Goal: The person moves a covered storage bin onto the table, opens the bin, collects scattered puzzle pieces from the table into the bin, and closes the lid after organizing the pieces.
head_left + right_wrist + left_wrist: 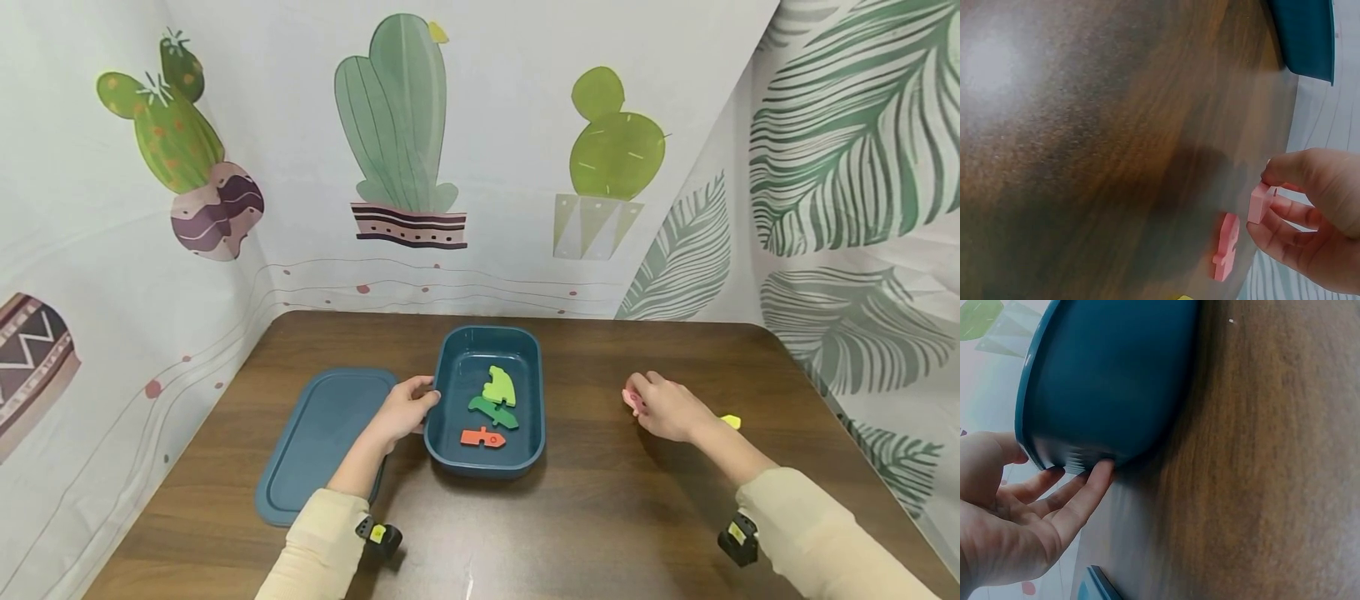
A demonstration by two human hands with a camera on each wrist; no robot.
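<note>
A teal bin [448, 392] stands mid-table with a light green piece [498, 386], a dark green piece [492, 411] and an orange piece [482, 437] inside. My left hand [420, 404] rests against the bin's left side. In the left wrist view its straight fingers [1079, 494] touch the outer wall of the bin [1110, 375], with the thumb by the rim. To the bin's right, my right hand [637, 398] pinches a pink piece [1259, 209] just above the table. A second pink piece [1227, 247] lies flat beneath it.
The bin's teal lid [322, 442] lies flat on the wooden table [600, 517] left of my left arm. A small yellow piece [731, 422] sits behind my right wrist. Cactus and leaf printed sheets wall the table on three sides.
</note>
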